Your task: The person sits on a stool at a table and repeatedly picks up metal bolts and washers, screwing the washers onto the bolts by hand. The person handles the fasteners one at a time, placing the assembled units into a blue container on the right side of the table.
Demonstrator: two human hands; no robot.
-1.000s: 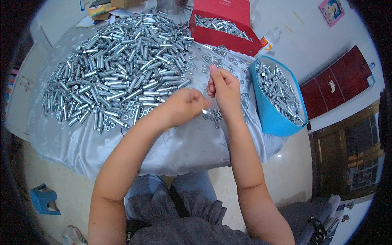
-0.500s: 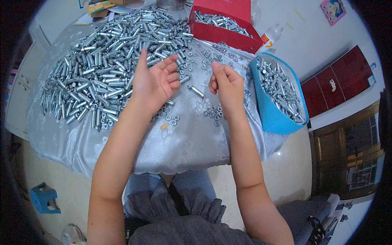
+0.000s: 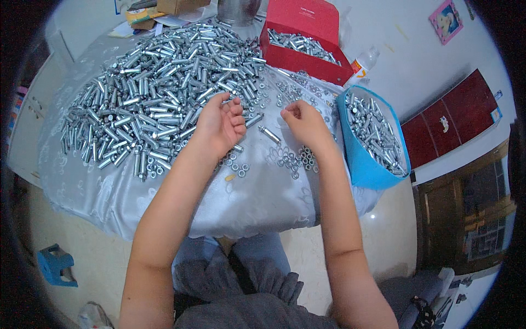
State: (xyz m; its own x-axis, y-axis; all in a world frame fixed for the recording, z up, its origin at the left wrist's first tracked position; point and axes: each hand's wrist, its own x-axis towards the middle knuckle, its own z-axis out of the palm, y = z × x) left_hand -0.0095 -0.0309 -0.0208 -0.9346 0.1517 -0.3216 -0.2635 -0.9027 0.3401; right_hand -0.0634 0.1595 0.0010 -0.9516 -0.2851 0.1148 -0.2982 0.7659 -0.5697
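My left hand (image 3: 220, 127) is palm up at the right edge of a large heap of silvery sleeve anchor bolts (image 3: 159, 88). Its fingers are loosely curled and apart from the thumb, and the visible palm holds nothing. Opposite it, my right hand (image 3: 308, 127) is closed, thumb against the bent index finger; anything pinched there is hidden or too small to name. On the cloth between the hands lies a single anchor bolt (image 3: 269, 134). Loose nuts (image 3: 296, 159) lie below my right hand, and more nuts (image 3: 235, 166) lie beside my left wrist.
A blue fabric bin (image 3: 378, 170) full of bolts stands at the table's right edge. Behind it are an open red box (image 3: 307, 59) holding more bolts and a plastic bottle (image 3: 366, 61). The satin tablecloth (image 3: 246, 203) hangs over the front edge. A blue stool (image 3: 56, 266) stands on the floor.
My left thumb, stretched upward before, has bent toward the fingers. My right hand has tilted slightly, its thumb and finger still together. The whole scene sits a little lower in view.
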